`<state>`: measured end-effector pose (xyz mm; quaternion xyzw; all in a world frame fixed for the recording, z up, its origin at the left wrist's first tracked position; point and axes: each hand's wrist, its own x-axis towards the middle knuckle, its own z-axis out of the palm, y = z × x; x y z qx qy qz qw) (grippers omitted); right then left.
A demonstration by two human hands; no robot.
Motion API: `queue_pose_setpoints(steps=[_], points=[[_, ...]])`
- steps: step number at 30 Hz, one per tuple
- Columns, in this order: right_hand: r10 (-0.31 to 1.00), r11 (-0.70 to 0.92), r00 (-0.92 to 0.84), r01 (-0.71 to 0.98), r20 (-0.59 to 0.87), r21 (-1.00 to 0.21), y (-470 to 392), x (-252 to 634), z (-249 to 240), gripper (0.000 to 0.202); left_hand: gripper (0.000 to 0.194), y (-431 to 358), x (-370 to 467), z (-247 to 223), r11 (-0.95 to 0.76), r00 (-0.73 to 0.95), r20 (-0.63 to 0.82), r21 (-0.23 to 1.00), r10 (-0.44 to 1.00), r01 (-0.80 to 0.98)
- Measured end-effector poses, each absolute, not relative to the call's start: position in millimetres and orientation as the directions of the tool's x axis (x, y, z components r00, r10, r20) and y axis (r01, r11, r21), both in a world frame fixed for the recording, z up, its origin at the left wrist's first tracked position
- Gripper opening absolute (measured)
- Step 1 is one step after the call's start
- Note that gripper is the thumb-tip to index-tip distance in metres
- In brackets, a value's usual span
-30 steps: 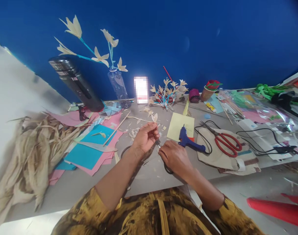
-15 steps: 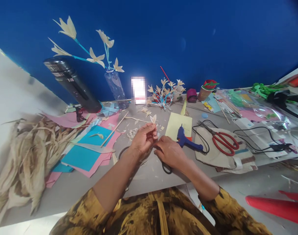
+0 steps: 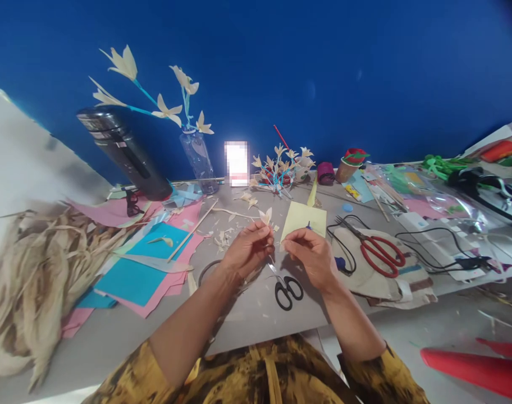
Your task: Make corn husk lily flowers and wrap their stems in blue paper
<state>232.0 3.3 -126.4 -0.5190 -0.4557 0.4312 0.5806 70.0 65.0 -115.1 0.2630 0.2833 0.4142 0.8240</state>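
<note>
My left hand [image 3: 248, 249] pinches a small cream flower [image 3: 265, 216], its pointed petals standing up above the thumb and fingertips. To its right, my right hand [image 3: 311, 257] is closed in a pinch at the near edge of a pale yellow sheet [image 3: 303, 216]; whatever lies between its fingertips is too small to make out. A blue glue gun [image 3: 342, 264] is mostly hidden behind that hand, only its nozzle and handle end showing. Black-handled scissors [image 3: 288, 293] lie on the table between my wrists. Cream petal scraps [image 3: 223, 241] are scattered left of the flower.
A cluster of cream flowers [image 3: 279, 165] with blue stems stands at the back. Left are a bottle with flowers [image 3: 199, 163], a dark flask [image 3: 127, 154], blue paper [image 3: 132, 278] and dried husks [image 3: 32, 292]. Red-handled scissors [image 3: 382, 255] and a power strip [image 3: 428, 238] lie right.
My right hand has moved right, away from the left hand, and now covers much of the glue gun. The black-handled scissors show more fully. My left hand still holds the flower.
</note>
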Motion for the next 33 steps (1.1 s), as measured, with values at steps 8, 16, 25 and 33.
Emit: queue_pose_setpoints(steps=[8, 16, 25, 33], points=[[0.87, 0.239, 0.446, -0.005, 0.212, -0.971, -1.3, 226.6, -121.1, 0.015, 0.022, 53.0, 80.1, -115.6, 0.609, 0.563, -0.316, 0.64, 0.764, -0.467], [0.775, 0.289, 0.446, 0.381, 0.449, -0.878, 2.8, 220.8, -117.1, 0.007, 0.019, 47.1, 84.6, -116.3, 0.637, 0.576, -0.343, 0.63, 0.742, -0.445], [0.778, 0.31, 0.365, 0.487, 0.512, -0.817, 2.7, 218.2, -113.5, 0.007, 0.024, 46.9, 85.2, -117.1, 0.597, 0.531, -0.342, 0.67, 0.775, -0.441], [0.758, 0.342, 0.335, 0.526, 0.56, -0.779, 2.3, 219.1, -111.8, 0.009, 0.032, 46.5, 85.2, -118.8, 0.587, 0.541, -0.324, 0.685, 0.776, -0.432]])
